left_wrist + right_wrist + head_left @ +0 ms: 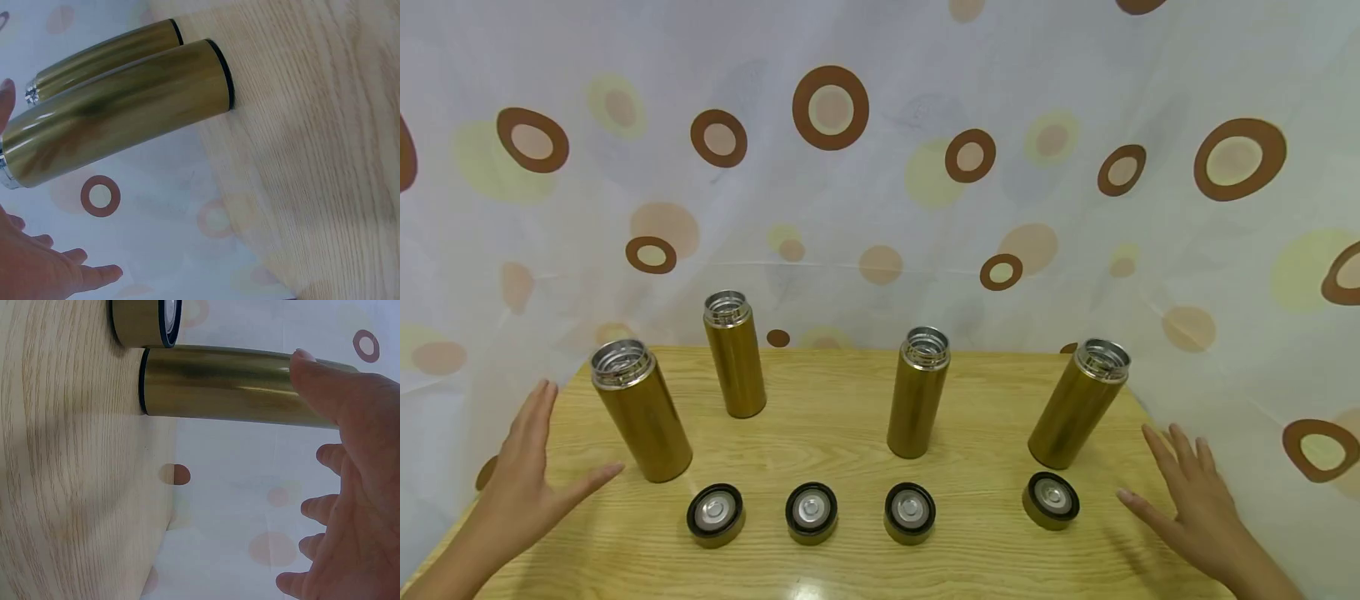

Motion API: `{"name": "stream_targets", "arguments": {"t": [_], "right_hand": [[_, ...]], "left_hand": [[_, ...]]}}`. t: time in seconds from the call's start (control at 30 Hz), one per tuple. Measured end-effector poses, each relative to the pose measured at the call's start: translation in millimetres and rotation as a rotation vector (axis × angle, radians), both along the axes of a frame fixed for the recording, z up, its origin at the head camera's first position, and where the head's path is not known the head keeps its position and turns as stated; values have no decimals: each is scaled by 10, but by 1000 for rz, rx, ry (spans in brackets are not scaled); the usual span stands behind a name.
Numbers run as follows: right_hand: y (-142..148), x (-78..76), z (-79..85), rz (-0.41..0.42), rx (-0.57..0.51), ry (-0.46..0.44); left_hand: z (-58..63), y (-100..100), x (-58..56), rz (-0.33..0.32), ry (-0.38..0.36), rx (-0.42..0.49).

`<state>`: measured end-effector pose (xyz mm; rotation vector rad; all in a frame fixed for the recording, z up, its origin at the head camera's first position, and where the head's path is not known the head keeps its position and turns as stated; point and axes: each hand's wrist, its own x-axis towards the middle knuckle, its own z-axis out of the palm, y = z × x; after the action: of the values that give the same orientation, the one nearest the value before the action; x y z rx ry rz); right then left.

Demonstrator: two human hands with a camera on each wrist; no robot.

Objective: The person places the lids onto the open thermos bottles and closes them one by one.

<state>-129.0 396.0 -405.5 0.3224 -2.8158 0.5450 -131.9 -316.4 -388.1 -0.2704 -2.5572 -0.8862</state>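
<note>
Several gold thermos bottles without lids stand upright on the wooden table. My left hand [527,475], fingers spread and holding nothing, is beside the leftmost bottle [643,417]; the left wrist view shows that bottle [125,112] apart from the fingers. Behind it stands a second bottle [737,358]. A third bottle [916,400] is right of centre. My right hand [1195,508] is spread and holds nothing, to the right of the rightmost bottle [1073,408] and its nearby lid [1051,500]. More lids lie upside down in front: one at left [716,515], then another [812,512] and another [910,512].
The wooden table [850,567] has rounded far corners. Close behind it hangs a white curtain [880,200] with brown rings and pale dots, which also comes down along both sides.
</note>
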Motion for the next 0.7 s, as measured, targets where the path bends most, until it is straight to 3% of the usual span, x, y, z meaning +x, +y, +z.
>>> {"name": "stream_targets", "arguments": {"t": [0.2, 0.37, 0.7], "right_hand": [[-40, 31, 16, -3, -13, -4], [-58, 40, 23, 6, -27, -5], [-92, 57, 27, 20, -63, -7]], "left_hand": [[98, 54, -110, 6, -101, 162], [104, 107, -237, -31, -115, 287], [18, 76, -446, -79, -186, 370]]}}
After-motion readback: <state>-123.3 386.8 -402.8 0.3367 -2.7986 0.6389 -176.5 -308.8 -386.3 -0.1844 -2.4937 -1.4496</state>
